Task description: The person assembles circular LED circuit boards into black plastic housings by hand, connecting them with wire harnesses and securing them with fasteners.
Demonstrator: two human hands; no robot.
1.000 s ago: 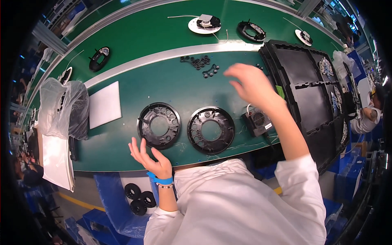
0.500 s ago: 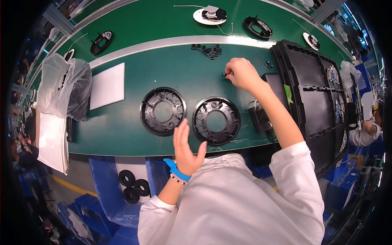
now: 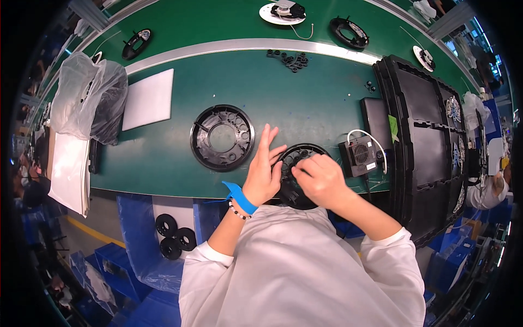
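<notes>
A round black plastic housing with a central hole lies close to the table's near edge, partly covered by my hands. My right hand is over its upper part, thumb and fingers pinched together. The fingertips hide most of the small black part they carry. At the housing's left rim is my left hand, fingers stretched out and holding nothing, with a blue strap on its wrist. Left of it lies a second black ring-shaped housing, its ribbed inside facing up. Several small black parts are scattered toward the far side.
A white foam sheet and a clear plastic bag are at the left. On the right stand a black box with a white cable and large black trays. Round assemblies, one white-based, sit beyond the metal rail.
My right hand has come back from the far side to the right housing. That housing has shifted nearer and to the right, and my left hand has moved to its rim.
</notes>
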